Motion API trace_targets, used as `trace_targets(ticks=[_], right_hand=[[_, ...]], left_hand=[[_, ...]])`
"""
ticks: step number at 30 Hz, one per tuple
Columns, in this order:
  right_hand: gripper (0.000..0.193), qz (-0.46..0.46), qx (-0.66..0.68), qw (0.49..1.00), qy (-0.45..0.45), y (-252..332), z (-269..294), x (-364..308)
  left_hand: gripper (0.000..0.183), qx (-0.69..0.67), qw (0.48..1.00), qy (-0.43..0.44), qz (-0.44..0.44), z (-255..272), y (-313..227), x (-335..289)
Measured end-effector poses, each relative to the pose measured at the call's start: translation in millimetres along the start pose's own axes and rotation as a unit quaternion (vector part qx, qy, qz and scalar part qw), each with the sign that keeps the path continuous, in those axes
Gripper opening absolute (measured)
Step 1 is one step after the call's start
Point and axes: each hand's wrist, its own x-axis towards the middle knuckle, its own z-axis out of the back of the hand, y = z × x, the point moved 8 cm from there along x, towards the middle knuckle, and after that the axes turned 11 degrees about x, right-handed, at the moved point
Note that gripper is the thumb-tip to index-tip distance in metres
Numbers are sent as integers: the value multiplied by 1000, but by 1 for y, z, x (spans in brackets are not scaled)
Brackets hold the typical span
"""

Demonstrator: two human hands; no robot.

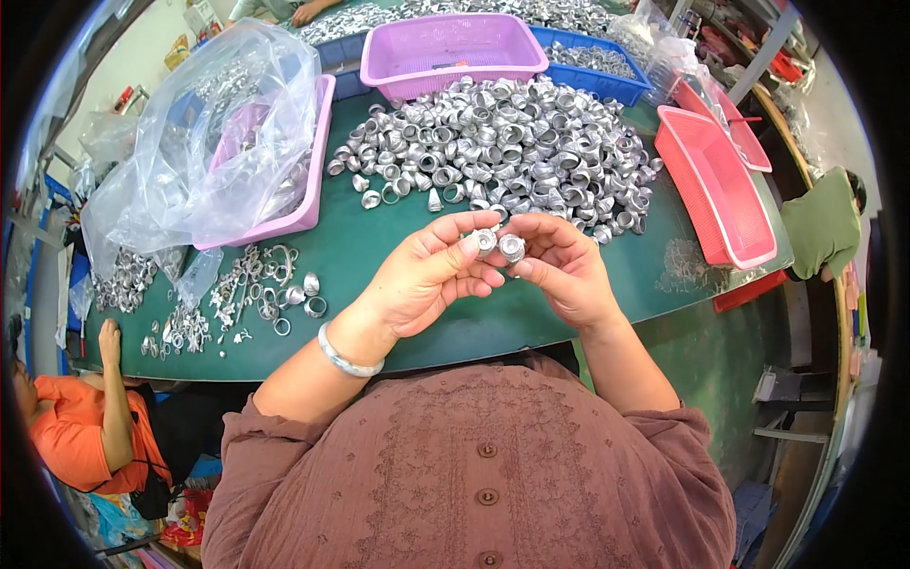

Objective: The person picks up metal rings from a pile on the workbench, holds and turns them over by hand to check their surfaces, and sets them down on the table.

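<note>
Two silver metal rings are pinched side by side above the near part of the green table. My left hand, with a pale bangle on its wrist, grips one ring between thumb and fingers. Close against it, my right hand grips the other ring. Both rings are turned with a round face toward me; finer detail is too small to make out. Just beyond my fingers spreads a large heap of similar silver rings.
A purple basket stands behind the heap, beside a blue tray. At left, a plastic bag covers another purple basket. Small metal pieces lie nearer. A pink basket sits right. A person in orange is at left.
</note>
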Motion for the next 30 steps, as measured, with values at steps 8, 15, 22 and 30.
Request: trace_targets(ticks=[8, 15, 22, 30], right_hand=[[31, -15, -40, 999, -15, 1, 0, -7], [30, -22, -23, 999, -9, 1, -7, -8], [28, -31, 1, 999, -16, -1, -9, -9], [24, -107, 105, 987, -59, -12, -8, -11]], left_hand=[[30, 5, 1000, 13, -9, -5, -2, -7], [31, -19, 1000, 23, -10, -3, 1, -11], [31, 25, 999, 18, -16, -2, 1, -15], [37, 12, 999, 30, 24, -4, 8, -13]])
